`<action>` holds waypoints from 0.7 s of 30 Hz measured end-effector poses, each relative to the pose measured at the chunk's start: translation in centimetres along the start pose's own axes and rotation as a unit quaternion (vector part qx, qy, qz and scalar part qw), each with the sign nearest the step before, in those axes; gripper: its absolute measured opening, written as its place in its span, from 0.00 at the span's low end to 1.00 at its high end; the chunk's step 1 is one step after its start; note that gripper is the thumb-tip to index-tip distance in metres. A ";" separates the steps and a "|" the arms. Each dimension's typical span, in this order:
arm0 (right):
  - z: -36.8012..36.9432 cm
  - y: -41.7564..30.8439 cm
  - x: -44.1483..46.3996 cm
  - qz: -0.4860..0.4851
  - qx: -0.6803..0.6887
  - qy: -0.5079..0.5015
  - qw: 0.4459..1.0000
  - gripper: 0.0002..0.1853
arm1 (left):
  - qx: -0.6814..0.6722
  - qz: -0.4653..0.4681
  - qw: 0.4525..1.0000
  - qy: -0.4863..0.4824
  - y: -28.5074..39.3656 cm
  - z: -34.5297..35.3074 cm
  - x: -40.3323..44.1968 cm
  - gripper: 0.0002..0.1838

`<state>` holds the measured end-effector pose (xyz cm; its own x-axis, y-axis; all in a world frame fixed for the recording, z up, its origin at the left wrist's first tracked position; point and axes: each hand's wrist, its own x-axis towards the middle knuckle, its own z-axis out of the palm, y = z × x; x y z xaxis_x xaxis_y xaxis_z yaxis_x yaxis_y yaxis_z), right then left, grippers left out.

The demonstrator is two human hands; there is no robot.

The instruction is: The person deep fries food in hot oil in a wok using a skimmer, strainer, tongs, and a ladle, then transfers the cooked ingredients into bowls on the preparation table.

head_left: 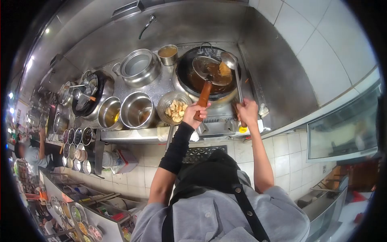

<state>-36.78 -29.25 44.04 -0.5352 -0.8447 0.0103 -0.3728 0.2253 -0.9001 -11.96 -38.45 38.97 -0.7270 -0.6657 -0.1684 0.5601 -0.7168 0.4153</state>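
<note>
My left hand is closed around the wooden handle of a round skimmer, whose rim lies over the dark liquid in the wok. In my right hand is the long handle of a metal ladle, its bowl at the wok's upper right. A golden-brown piece of food sits beside the ladle's bowl, within the skimmer's outline. Just left of my left hand, a perforated strainer holds pale browned pieces of food.
Left of the wok stand a large pot, a small container of yellowish liquid and two open pots. A second wok and seasoning containers lie farther left. A tap juts from the back wall. Another person is far left.
</note>
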 end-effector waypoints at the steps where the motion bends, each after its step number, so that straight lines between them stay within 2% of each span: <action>1: -0.2 -0.2 -0.4 -0.003 0.005 -0.005 1.000 0.08 | -0.010 -0.001 1.000 -0.007 0.0 0.2 -0.6 0.27; 10: -1.0 -1.8 -1.2 0.013 0.079 -0.015 0.997 0.05 | 0.119 0.026 0.989 0.082 -0.7 4.8 -6.6 0.30; 13: -0.9 -3.6 -2.6 0.007 0.049 -0.025 0.998 0.05 | 0.154 0.047 0.982 0.100 -0.6 6.6 -8.7 0.30; 16: 0.1 -2.1 -3.0 -0.107 -0.040 0.013 0.993 0.03 | 0.141 0.057 0.984 0.090 0.1 7.4 -9.4 0.29; 19: 0.3 -3.9 -3.1 -0.072 -0.030 -0.009 0.997 0.03 | 0.114 0.063 0.988 0.081 0.0 7.2 -9.9 0.29; 21: 0.3 -5.7 -3.8 -0.047 -0.002 -0.003 0.999 0.08 | 0.120 0.077 0.986 0.081 0.2 7.6 -10.1 0.29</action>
<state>-32.44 -27.47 49.00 -0.4926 -0.8654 0.0920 -0.4250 0.1469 -0.8932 -7.50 -30.35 47.55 -0.5568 -0.8008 -0.2205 0.5339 -0.5484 0.6436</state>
